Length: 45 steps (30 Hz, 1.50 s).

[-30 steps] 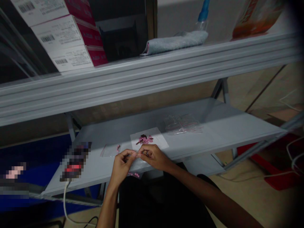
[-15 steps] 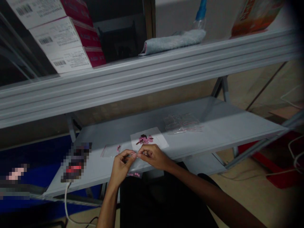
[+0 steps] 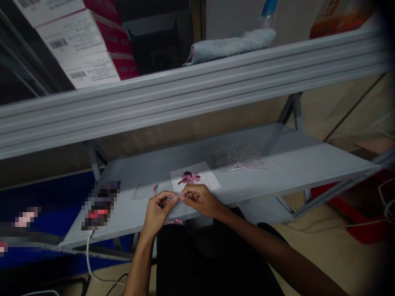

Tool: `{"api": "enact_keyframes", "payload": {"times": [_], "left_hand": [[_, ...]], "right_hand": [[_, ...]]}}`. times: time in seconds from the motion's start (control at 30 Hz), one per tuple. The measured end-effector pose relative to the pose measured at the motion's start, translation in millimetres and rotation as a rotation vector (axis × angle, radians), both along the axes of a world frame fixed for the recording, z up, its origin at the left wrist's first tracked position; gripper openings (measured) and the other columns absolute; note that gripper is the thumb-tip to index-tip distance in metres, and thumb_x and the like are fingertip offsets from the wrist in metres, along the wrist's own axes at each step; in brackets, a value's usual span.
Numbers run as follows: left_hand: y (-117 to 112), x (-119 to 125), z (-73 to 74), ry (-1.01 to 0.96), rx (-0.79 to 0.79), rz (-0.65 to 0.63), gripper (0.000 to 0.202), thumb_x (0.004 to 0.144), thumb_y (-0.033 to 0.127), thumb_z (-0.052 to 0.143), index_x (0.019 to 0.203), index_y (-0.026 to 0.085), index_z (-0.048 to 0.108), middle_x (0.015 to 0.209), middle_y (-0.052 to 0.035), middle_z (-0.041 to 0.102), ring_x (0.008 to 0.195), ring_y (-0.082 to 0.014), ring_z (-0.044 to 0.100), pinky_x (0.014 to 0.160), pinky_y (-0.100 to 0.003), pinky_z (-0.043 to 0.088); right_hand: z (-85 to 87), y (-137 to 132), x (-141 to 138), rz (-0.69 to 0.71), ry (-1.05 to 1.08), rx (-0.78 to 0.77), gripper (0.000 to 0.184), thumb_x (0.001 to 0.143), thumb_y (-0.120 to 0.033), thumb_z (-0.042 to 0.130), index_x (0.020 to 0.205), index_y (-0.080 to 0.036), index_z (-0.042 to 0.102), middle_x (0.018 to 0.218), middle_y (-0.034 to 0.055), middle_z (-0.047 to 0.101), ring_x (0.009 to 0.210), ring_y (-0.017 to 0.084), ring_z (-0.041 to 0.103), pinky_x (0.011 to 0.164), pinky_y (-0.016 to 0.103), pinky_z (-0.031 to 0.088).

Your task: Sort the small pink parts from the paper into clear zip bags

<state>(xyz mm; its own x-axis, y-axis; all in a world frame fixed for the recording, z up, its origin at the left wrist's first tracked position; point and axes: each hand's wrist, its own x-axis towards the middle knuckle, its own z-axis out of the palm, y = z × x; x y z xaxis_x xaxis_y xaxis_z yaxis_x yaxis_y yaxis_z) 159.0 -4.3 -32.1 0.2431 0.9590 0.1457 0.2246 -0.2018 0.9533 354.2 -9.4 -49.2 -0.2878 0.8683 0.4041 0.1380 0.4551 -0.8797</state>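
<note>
Clear plastic, thin and creased, hangs between the left hand [image 3: 156, 211] and the right hand [image 3: 202, 199]: a small bag [image 3: 182, 211] with pink pieces [image 3: 175, 221] low in it, at six o'clock from the fingertips, by the near edge of the grey table [image 3: 296, 152]. Both hands are nearly closed, thumb against curled fingers, each pinching the top of that bag, their tips almost touching. At about one o'clock from them lies a white sheet [image 3: 211, 177] bearing a heap of pink and dark pieces [image 3: 191, 177]. Toward ten o'clock, a flat bag [image 3: 140, 192] lies with a little pink in it; at two o'clock, a pile of clear bags [image 3: 240, 157]
</note>
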Motion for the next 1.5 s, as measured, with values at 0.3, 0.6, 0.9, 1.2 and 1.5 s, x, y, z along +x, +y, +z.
{"api": "enact_keyframes", "payload": {"times": [0.3,0.6,0.9,1.2,1.5], "left_hand": [[1,0,-0.1,0.006,0.051,0.094,0.022,0.081,0.038,0.072,0.084,0.015,0.070,0.075,-0.0012,0.067,0.067,-0.0146,0.060,0.064,-0.023,0.046],[-1,-1,2.0,0.101,0.060,-0.060,0.017,0.082,0.033,0.072,0.082,0.016,0.074,0.078,-0.0040,0.072,0.074,-0.0165,0.063,0.070,-0.025,0.046],[0,-6,2.4,0.039,0.001,-0.018,0.017,0.079,0.032,0.075,0.079,0.015,0.076,0.076,-0.0054,0.075,0.071,-0.0168,0.066,0.069,-0.025,0.048],[0,-13,6.4,0.039,-0.002,0.016,0.023,0.082,0.035,0.070,0.076,0.016,0.078,0.077,-0.0065,0.077,0.076,-0.0208,0.070,0.076,-0.029,0.052],[22,-53,2.8,0.087,0.186,0.669,0.045,0.083,0.045,0.064,0.111,0.012,0.074,0.109,-0.0127,0.075,0.105,-0.0303,0.068,0.097,-0.043,0.049]], "right_hand": [[-7.1,3,-5,-0.043,0.034,-0.066,0.021,0.090,-0.036,0.061,0.081,-0.017,0.065,0.057,-0.0055,0.045,0.050,0.008,0.038,0.048,0.021,0.027],[-0.8,-1,1,-0.003,-0.024,0.032,0.023,0.091,-0.034,0.062,0.079,-0.016,0.070,0.064,-0.0019,0.058,0.056,0.009,0.044,0.052,0.022,0.030],[-1.2,-1,-3,-0.080,-0.108,0.105,0.026,0.094,-0.033,0.059,0.074,-0.016,0.063,0.064,-0.0030,0.055,0.059,0.010,0.046,0.057,0.023,0.030],[4.9,-4,-1,-0.086,-0.043,0.053,0.031,0.095,-0.035,0.055,0.070,-0.016,0.059,0.060,-0.0034,0.052,0.054,0.010,0.046,0.052,0.022,0.032],[36.9,20,95,-0.879,-0.614,0.264,0.026,0.094,-0.030,0.051,0.101,-0.016,0.071,0.106,0.0149,0.070,0.103,0.029,0.061,0.094,0.040,0.044]]}}
